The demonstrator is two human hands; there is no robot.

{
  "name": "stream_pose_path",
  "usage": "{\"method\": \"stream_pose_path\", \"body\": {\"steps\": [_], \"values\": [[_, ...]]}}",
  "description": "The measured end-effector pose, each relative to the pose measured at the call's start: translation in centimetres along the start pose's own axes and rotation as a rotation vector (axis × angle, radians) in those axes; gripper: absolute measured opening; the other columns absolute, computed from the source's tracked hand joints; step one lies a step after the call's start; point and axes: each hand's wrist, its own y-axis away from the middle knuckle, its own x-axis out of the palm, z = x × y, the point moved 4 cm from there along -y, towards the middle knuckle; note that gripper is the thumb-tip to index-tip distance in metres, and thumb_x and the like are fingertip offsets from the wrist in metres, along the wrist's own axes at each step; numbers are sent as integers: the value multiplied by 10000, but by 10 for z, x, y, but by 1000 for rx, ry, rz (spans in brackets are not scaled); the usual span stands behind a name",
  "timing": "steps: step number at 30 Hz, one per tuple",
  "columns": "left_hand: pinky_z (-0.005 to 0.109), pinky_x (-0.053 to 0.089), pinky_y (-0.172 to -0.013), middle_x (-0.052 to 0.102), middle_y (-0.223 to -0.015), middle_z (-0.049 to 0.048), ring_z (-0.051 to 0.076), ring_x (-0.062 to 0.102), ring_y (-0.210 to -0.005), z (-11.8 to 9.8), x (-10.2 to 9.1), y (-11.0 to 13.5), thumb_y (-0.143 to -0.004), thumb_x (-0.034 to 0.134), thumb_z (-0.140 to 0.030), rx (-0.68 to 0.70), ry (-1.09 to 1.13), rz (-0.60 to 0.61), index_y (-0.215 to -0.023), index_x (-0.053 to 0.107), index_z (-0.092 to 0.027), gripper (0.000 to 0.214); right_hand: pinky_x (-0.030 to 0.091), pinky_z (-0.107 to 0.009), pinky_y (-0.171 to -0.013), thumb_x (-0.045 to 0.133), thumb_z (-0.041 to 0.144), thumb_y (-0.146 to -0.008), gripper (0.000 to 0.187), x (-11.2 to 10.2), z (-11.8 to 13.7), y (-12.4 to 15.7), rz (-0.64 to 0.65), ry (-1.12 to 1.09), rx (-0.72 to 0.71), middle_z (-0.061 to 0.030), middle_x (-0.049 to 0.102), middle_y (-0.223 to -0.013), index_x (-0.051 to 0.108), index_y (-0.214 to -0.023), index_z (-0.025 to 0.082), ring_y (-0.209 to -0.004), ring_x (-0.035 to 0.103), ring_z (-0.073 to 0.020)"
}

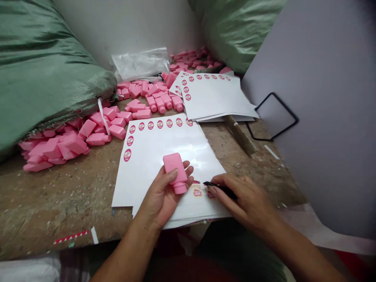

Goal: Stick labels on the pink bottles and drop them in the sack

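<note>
Well, a flat pink plastic bottle (pixel 175 172).

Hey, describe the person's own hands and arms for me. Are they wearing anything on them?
Both the left hand and the right hand are bare, with no gloves, rings or watch in view. The forearms are bare as well, and no sleeve shows on them.

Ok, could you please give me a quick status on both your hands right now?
Left hand holding pink plastic bottle. Right hand gripping black tool, tip by round label. White label sheet beneath; nothing blocking.
</note>
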Motion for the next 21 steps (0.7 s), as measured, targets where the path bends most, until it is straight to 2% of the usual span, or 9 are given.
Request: {"method": "stream_pose_path", "body": {"steps": [2, 5, 8, 10, 12, 15, 21], "values": [[377, 470, -990, 629, -1229, 124, 256, 588, -1154, -7, 4, 10, -805, 645, -176, 56, -147, 22, -1192, 572, -153, 395, 395, -309, -610, 397, 280, -969, 244, -2, 9, 5, 1, -27, -67, -31, 690, -782, 626, -935, 204, -641, 606, -167], [362, 476, -921, 667, -1154, 70, 255, 606, -1069, -18, 6, 35, -783, 674, -219, 120, -697, 102, -1191, 604, -229, 414, 406, -314, -619, 402, 229, -967, 224, -3, 19, 13, -14, -16, -140, -43, 682, -841, 624, -953, 202, -665, 609, -171], [387, 437, -946, 667, -1179, 55, 255, 586, -1034, -19, 2, 59, -754, 625, -124, 246, -1306, 276, -1231, 605, -267, 498, 401, -317, -619, 389, 220, -970, 240, 0, 23, 19, -46, 18, -148, -69, 679, -889, 627, -949, 196, -703, 619, -180], [428, 390, -998, 613, -1306, 59, 281, 536, -1113, -12, -3, 69, -710, 564, -54, 346, -1557, 402, -1278, 577, -266, 606, 392, -317, -622, 382, 220, -972, 253, 2, 24, 21, -55, 28, -144, -76, 678, -900, 632, -945, 195, -715, 622, -181], [470, 353, -1018, 535, -1409, 55, 309, 486, -1171, -2, -10, 72, -667, 533, -29, 380, -1717, 476, -1307, 553, -267, 683, 375, -318, -627, 383, 215, -971, 259, 4, 24, 22, -49, 32, -144, -74, 677, -898, 638, -933, 195, -720, 622, -180], [500, 337, -986, 500, -1443, 56, 339, 461, -1177, 9, -14, 70, -641, 527, -37, 370, -1851, 510, -1308, 546, -262, 705, 339, -320, -632, 386, 206, -970, 266, 6, 25, 22, -31, 47, -149, -67, 675, -876, 644, -905, 198, -727, 616, -184], [471, 321, -915, 522, -1426, 38, 336, 475, -1116, 11, -6, 66, -666, 519, -53, 400, -1897, 532, -1254, 573, -263, 627, 302, -326, -647, 336, 217, -1001, 318, 8, 28, 19, -36, 82, -165, -69, 677, -860, 631, -882, 196, -713, 592, -182]]}}
